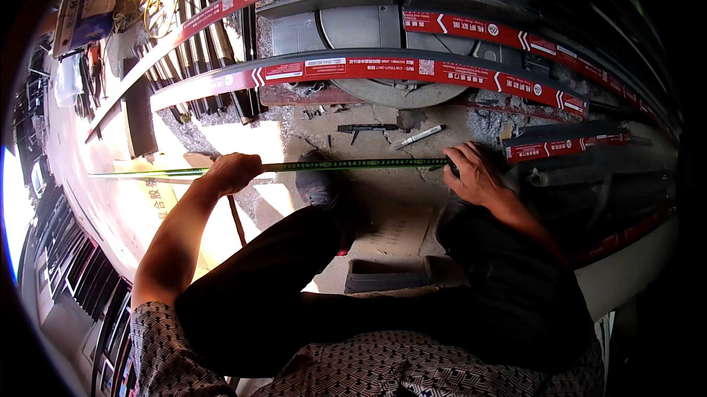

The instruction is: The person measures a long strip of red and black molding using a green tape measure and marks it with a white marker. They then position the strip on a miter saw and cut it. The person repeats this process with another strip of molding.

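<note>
My L grip [234, 174] is closed on the tape [390, 163], R grip [475, 175] round its R end; best hold it taut, lvl, w/o twist.

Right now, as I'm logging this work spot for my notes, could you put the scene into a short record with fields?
Left hand: left hand, closed on the green tape measure
Right hand: right hand, at the tape's right end, partly hiding it
Tape: drawn out between the hands, running on past the left one
Pen: white pen, on the floor beyond the tape
Farther off: long red-labelled strip, crossing a round grey machine base
</note>
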